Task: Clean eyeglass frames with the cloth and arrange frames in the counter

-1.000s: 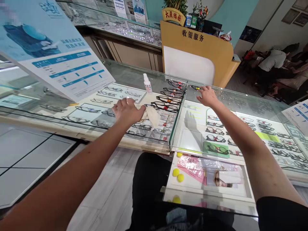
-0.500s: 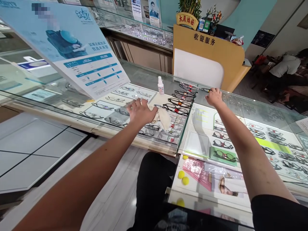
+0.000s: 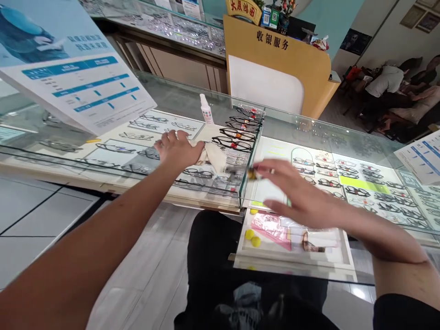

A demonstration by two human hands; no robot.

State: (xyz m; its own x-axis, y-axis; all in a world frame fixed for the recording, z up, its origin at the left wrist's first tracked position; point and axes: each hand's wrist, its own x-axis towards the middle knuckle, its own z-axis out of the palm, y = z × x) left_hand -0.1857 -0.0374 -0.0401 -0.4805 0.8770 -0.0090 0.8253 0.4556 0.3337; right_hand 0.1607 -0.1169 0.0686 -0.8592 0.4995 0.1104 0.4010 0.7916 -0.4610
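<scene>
My left hand (image 3: 180,150) rests on the glass counter (image 3: 165,87), fingers bent and thumb against a cream cloth (image 3: 216,157) that bunches out from under it. My right hand (image 3: 299,192), smeared by motion, is over the counter's glass joint. At its fingertips is a blurred pair of eyeglasses (image 3: 252,173) with a yellow tag. Beyond the left hand, several dark-framed eyeglasses (image 3: 237,134) with red or orange tags lie in a column on the glass. A white spray bottle (image 3: 206,110) stands just behind them.
A blue-and-white sign board (image 3: 92,87) leans at the left. Rows of eyeglasses (image 3: 357,190) lie under the glass at right. Below is a drawer-like tray (image 3: 292,259) with a pink packet. A wooden cashier desk (image 3: 264,68) stands behind; people (image 3: 388,82) sit at far right.
My right hand has come back from the counter's far edge, toward me and leftward, with the tagged eyeglasses. My left hand stays by the cloth. The view has shifted right.
</scene>
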